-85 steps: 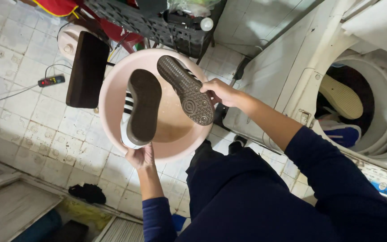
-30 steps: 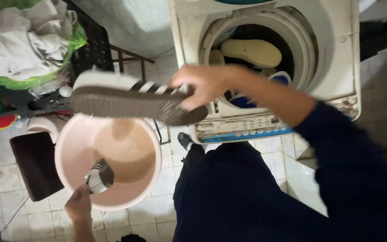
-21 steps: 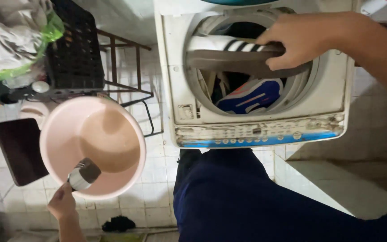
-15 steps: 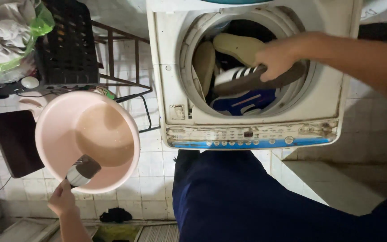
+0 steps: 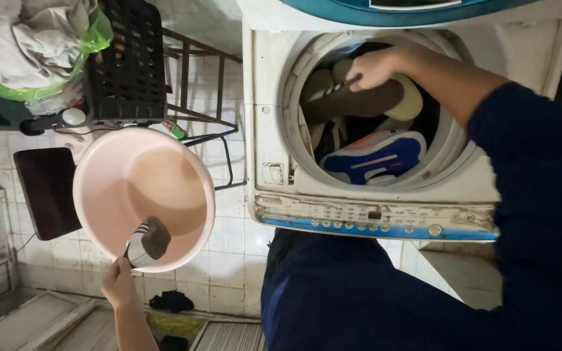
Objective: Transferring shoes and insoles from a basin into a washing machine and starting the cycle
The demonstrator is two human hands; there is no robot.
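Dark blue trousers point(image 5: 333, 292) and a dark blue sleeve point(image 5: 541, 162) fill the near edge of the view as a person stands at a top-loading washing machine point(image 5: 261, 130). At lower left, the left hand point(image 5: 120, 285) is clamped on the rim of a pink plastic basin point(image 5: 99, 195), holding it tilted above the white tiled floor point(image 5: 229, 260); a dark-soled shoe with a striped white side point(image 5: 146, 242) lies at the basin's low edge, just above the fingers. A dark brown stool seat point(image 5: 47, 192) sits just beside the basin on the left.

Farther on, the right hand point(image 5: 372, 68) reaches into the machine's open drum point(image 5: 450, 140), its fingers closed on a grey-soled shoe point(image 5: 359, 101) held over the load. Below it in the drum lies a blue shoe with a pale sole and a pink stripe point(image 5: 372, 156), with a beige sole point(image 5: 414, 97) showing behind the held shoe. The machine's worn control panel point(image 5: 372, 218) runs along its near edge.

At the far left, a black plastic crate point(image 5: 128, 62) rests on a metal rack point(image 5: 196, 84), beside a heap of pale cloth in a green bag point(image 5: 34, 45).
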